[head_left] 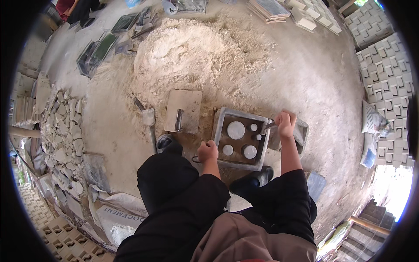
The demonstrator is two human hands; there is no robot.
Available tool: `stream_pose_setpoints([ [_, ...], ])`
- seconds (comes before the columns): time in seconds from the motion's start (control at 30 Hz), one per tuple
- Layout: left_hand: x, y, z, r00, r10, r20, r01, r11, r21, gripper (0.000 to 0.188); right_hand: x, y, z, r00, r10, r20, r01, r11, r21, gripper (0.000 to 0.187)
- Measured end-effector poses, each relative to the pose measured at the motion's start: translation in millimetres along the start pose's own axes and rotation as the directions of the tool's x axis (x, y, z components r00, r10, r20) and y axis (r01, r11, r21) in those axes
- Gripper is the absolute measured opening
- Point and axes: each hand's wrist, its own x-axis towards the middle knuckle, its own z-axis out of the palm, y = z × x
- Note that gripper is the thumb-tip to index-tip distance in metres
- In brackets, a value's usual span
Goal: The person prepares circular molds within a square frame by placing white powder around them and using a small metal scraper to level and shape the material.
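Note:
A square grey metal mould [241, 166] rests on the ground between my feet. Inside it, several round grey discs [235, 130] of different sizes stand up from a brown base. My left hand [208, 152] is closed at the mould's left side, and a curved metal handle [196, 160] sticks out beside the fist. At the upper right corner, my right hand [286, 123] is closed round a dark metal handle [270, 125] reaching to the mould's edge. Left of the mould lies a flat square plate [188, 101] with an upright grip [179, 120].
A broad heap of pale powder [183, 52] spreads beyond the mould. A long-handled mallet-like tool [149, 118] lies left of the plate. Broken slabs [65, 135] are piled far left. Patterned blocks [384, 78] stack at right. A person [78, 11] is at the far left.

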Motion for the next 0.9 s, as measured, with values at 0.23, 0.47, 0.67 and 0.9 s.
stream_pose_setpoints([
  [0.23, 2.4, -6.3, -1.8, 0.998, 0.016, -0.055, -0.015, 1.000, 0.018, 0.032, -3.1, -11.3, -13.7, 0.993, -0.084, 0.080, 0.062, 0.969, 0.239, 0.030],
  [0.47, 1.8, -4.3, -1.8, 1.000, 0.003, -0.007, -0.003, 1.000, 0.026, 0.032, -6.4, -7.9, -14.0, 0.997, -0.059, -0.042, 0.071, 0.915, 0.397, 0.025],
  [0.67, 1.3, -0.3, -2.8, 1.000, -0.019, 0.017, 0.018, 0.999, 0.028, 0.033, -6.7, 4.2, -7.0, 0.995, -0.069, 0.078, 0.054, 0.982, 0.182, 0.027],
  [0.9, 2.6, 0.6, 1.4, 0.999, 0.028, -0.022, -0.028, 0.999, 0.031, 0.033, 1.9, 4.3, -14.2, 0.999, -0.035, 0.002, 0.035, 0.987, 0.156, 0.029],
])
